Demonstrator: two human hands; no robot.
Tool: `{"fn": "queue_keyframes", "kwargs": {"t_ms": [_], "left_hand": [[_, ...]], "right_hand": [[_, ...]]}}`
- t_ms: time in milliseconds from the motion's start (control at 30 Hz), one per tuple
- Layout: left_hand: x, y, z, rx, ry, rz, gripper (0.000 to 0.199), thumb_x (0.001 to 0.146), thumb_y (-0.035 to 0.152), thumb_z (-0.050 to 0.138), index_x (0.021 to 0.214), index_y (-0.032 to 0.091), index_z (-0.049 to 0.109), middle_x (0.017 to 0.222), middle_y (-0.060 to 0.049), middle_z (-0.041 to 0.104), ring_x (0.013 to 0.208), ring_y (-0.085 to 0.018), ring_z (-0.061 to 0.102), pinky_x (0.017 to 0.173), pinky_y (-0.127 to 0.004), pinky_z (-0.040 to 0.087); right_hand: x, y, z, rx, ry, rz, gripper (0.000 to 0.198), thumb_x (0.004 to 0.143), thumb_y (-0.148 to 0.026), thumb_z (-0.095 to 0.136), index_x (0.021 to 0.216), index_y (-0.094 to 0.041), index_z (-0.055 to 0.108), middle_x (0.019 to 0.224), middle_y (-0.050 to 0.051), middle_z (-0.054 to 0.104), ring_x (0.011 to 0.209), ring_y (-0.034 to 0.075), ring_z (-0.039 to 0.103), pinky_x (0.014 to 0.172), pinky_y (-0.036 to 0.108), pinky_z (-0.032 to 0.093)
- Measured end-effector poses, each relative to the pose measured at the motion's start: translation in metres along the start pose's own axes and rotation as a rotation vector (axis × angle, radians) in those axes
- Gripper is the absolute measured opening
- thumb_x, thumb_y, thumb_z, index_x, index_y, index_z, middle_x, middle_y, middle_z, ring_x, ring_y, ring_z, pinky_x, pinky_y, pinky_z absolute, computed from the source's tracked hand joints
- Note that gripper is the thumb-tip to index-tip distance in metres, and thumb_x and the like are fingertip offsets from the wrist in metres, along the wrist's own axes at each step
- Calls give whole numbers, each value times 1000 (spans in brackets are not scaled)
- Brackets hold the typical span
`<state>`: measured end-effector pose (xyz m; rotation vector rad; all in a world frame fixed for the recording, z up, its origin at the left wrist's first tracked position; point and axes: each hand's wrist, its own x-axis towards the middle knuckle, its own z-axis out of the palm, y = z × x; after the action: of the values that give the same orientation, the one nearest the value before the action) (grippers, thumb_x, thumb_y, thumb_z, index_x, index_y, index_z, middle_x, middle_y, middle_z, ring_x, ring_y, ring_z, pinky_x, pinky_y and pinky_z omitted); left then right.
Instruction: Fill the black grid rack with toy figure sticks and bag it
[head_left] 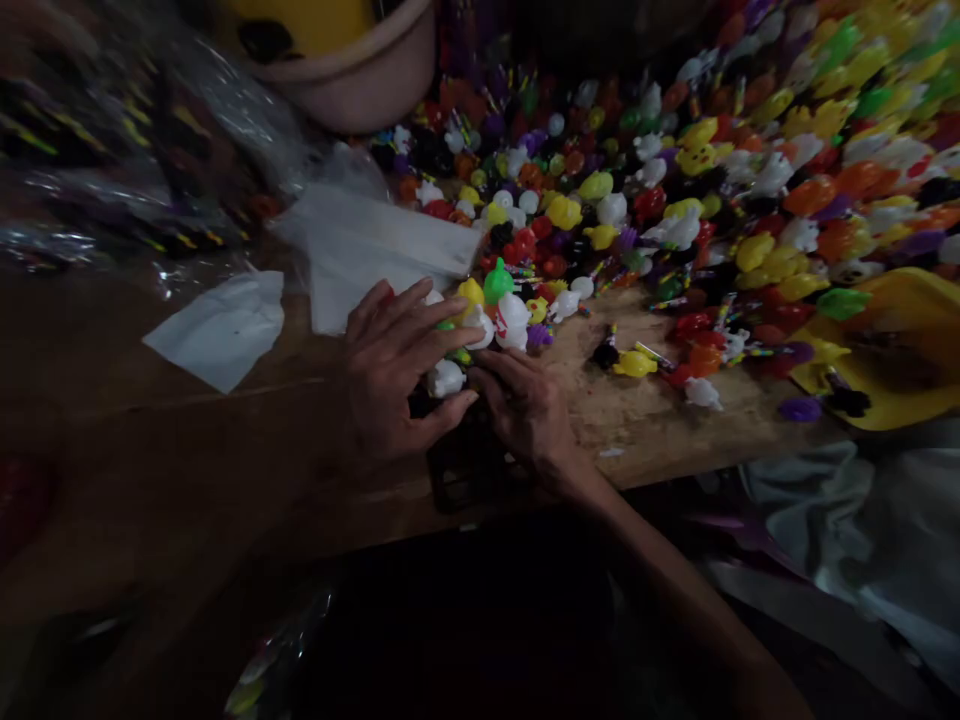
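My left hand (401, 365) arches over a small cluster of plastic toys, fingers stretched and thumb held apart. Between its thumb and fingers sits a white toy (446, 378). Just beyond the fingertips stand a white toy with a red mark (512, 322), a green toy (498, 282) and a yellow toy (470, 294). My right hand (529, 405) is closed beside the cluster, its fingers curled inward; what they pinch, if anything, is hidden. Under both hands a black tray with openings (465, 470) shows in part.
A large heap of coloured toys (600, 210) spreads over the wooden table (622, 420). At right lies a yellow scoop-like container (915, 340). White bags or sheets (375, 250) and a loose white piece (225, 325) lie left. A pink basin (367, 75) stands behind; clear plastic bags (120, 190) fill the far left.
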<state>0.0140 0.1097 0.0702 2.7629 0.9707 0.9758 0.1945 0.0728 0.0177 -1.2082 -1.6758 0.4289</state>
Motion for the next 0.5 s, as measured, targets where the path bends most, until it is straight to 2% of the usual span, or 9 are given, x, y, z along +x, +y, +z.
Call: {"fn": "queue_keyframes", "kwargs": {"t_ms": [133,233,300,400,500], "left_hand": [[5,11,10,60,127,-26,31,87,27,65,119,29,64,124,-3,71,127,-32,62,116,-60,39],[6,12,21,107,258,-6,26,87,21,65,113,25,64,110,-3,76,117,-30,68,112,-57,44],[4,11,24,147,267,-8,22,88,22,66,110,26,64,107,-3,76,115,-29,68,111,-57,45],[4,11,24,180,183,-49,16,89,23,65,104,27,66,105,-2,75,118,-28,66,115,-57,42],[4,13,20,165,136,-81,13,90,23,64,102,25,67,102,-3,74,120,-28,64,117,-58,40]], "right_hand": [[-2,3,8,14,45,6,20,98,-27,55,99,-19,73,92,7,74,82,17,68,77,29,57],[-4,2,-2,50,39,49,18,97,-29,56,96,-21,71,89,4,74,76,15,67,74,27,56],[-4,6,-17,64,6,57,18,97,-29,55,98,-21,71,87,2,73,72,13,66,69,25,55],[4,24,-53,5,26,103,21,97,-30,50,101,-21,69,82,1,71,64,12,62,62,25,52],[25,53,-90,-343,86,121,21,94,-26,51,99,-18,70,85,5,71,70,16,64,68,31,53]]}}
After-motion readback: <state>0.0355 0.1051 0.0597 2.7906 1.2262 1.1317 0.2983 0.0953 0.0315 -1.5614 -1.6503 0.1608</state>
